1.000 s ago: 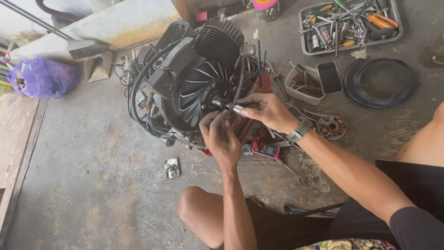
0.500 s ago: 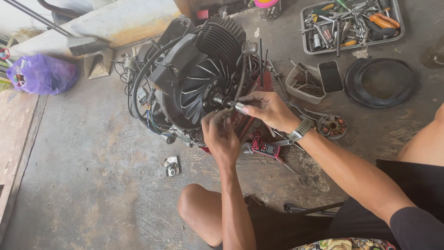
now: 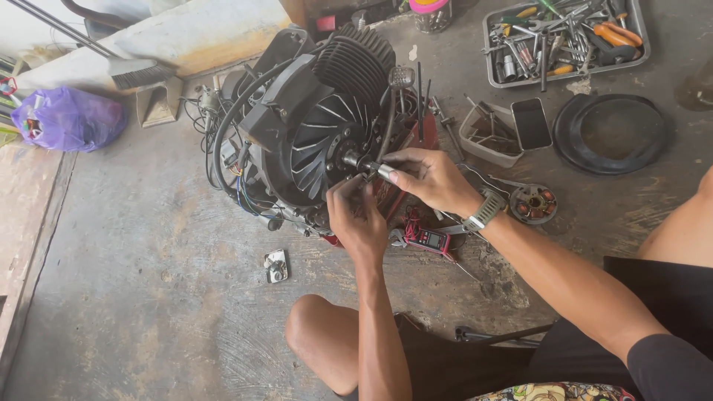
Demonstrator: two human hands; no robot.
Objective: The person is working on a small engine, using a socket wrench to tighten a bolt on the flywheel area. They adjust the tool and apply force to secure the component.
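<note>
A black engine (image 3: pixel 319 134) with a finned cylinder and a fan-bladed flywheel lies on the concrete floor, wrapped in black cables. My right hand (image 3: pixel 427 178) grips a silver socket tool (image 3: pixel 379 169) set on the shaft at the flywheel's centre. My left hand (image 3: pixel 356 215) is just below it, fingers curled up against the same tool and the flywheel hub. A watch sits on my right wrist.
A grey tray (image 3: pixel 639 44) of hand tools stands at the top right, with a black round cover (image 3: pixel 613 134), a phone (image 3: pixel 531 122) and a small parts tray (image 3: pixel 486 137) nearby. A red multimeter (image 3: pixel 427 239), a stator plate (image 3: pixel 533 204), a small metal part (image 3: pixel 276 265) and a purple bag (image 3: pixel 67 119) lie around.
Both hands stay at the flywheel centre with only slight finger shifts on the tool. The view has barely moved.
</note>
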